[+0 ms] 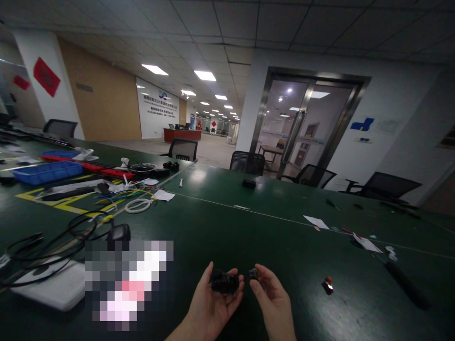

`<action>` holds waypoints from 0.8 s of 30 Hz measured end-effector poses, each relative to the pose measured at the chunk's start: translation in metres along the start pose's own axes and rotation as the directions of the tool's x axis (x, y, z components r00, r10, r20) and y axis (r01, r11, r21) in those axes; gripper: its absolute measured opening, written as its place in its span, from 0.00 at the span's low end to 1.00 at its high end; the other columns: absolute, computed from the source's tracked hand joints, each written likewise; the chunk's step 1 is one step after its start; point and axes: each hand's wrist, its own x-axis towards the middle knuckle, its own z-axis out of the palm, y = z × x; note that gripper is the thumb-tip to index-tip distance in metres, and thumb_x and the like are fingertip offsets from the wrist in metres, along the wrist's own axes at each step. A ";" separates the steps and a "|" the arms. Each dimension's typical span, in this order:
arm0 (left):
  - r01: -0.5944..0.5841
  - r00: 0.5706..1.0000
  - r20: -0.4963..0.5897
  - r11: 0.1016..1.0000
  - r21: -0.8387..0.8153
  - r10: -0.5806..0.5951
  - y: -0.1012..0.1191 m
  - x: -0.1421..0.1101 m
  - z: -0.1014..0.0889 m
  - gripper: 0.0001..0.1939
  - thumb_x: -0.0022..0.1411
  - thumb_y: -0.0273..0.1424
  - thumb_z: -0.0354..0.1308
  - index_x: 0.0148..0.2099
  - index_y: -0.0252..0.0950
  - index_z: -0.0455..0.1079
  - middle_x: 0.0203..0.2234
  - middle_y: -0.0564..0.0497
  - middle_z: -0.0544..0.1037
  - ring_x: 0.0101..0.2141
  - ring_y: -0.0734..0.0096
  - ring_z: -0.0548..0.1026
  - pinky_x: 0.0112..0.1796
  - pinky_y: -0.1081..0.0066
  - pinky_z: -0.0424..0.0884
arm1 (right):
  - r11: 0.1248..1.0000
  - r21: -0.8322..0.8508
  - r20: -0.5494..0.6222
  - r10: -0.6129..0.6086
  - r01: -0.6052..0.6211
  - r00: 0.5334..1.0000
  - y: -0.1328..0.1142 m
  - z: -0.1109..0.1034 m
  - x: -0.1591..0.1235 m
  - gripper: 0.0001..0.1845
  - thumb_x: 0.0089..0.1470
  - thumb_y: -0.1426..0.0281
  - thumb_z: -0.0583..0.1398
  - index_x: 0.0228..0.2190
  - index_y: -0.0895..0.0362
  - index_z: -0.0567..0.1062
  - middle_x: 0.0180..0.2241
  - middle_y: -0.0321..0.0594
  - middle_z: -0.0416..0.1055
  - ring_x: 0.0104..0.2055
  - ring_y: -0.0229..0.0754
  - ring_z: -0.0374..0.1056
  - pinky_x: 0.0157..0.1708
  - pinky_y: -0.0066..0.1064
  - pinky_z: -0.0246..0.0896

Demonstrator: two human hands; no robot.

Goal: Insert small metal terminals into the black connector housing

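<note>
In my left hand (215, 303) lies a black, roughly cylindrical device (224, 282), with the palm turned up and the fingers curled beneath it. Its exact kind is too dark to make out. My right hand (273, 296) pinches a small dark part (253, 274) between thumb and forefinger, just right of the black device and apart from it. Both hands are above the green table (199, 227), near its front edge. Off to the right of my right hand, a small shiny block with an orange-red top (328, 285) rests on the table.
On the left are a white box (53, 289), tangled black cable (71, 227), a coil of white tubing (138, 205) and a blue tray (48, 172). A black bar-shaped object (407, 284) and papers (368, 243) lie at the right. Chairs (247, 162) line the far side.
</note>
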 end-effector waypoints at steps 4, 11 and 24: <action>0.014 1.000 0.010 1.000 0.000 -0.014 0.000 -0.001 0.001 0.25 0.61 0.43 0.51 0.50 0.24 0.64 0.38 0.33 0.76 0.33 0.58 0.78 0.38 0.64 0.73 | 0.993 0.105 -0.029 0.055 -0.052 0.998 0.000 -0.001 0.002 0.23 0.33 0.59 0.68 0.35 0.55 0.76 0.37 0.43 0.75 0.40 0.47 0.70 0.44 0.39 0.65; 0.008 1.000 -0.018 1.000 -0.012 -0.008 0.000 -0.002 0.003 0.25 0.62 0.42 0.50 0.50 0.24 0.64 0.36 0.34 0.76 0.33 0.57 0.78 0.35 0.63 0.74 | 0.966 0.243 -0.084 0.112 -0.088 0.990 0.002 -0.002 0.004 0.24 0.32 0.58 0.68 0.34 0.54 0.76 0.36 0.41 0.76 0.41 0.47 0.70 0.43 0.39 0.65; -0.023 1.000 -0.011 0.999 0.029 0.024 0.001 0.001 -0.002 0.25 0.60 0.42 0.52 0.48 0.23 0.66 0.38 0.33 0.75 0.34 0.56 0.78 0.38 0.63 0.73 | 0.862 0.467 -0.068 0.257 -0.196 0.964 -0.005 -0.004 0.005 0.23 0.34 0.59 0.68 0.35 0.51 0.75 0.35 0.37 0.75 0.38 0.42 0.70 0.38 0.33 0.65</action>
